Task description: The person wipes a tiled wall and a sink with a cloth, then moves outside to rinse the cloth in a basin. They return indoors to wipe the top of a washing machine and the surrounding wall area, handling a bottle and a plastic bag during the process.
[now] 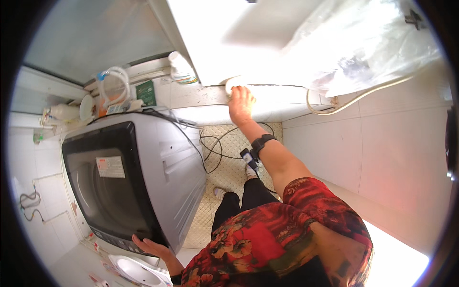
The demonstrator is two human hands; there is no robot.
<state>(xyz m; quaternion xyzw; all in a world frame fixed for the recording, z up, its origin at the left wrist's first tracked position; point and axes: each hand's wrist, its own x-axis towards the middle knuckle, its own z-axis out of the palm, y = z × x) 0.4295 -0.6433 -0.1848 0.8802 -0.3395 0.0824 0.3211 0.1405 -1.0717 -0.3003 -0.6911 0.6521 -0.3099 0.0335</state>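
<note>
My right hand [242,104] reaches forward to a windowsill [200,97]. Its fingers are curled over a white rounded object [233,84], which glare partly washes out, so its kind is unclear. My left hand [148,246] rests with fingers apart on the near corner of a top-loading washing machine [175,172], beside its control panel [116,243]. The machine's dark see-through lid [107,201] is down and bears a printed label [110,167].
On the sill stand a white bottle [182,68], a green packet [146,93] and a coiled clear hose [114,86]. Black cables [218,147] loop across the tiled floor. A plastic bag [358,53] hangs at upper right, near a pale hose [344,108]. A washbasin [138,271] is at lower left.
</note>
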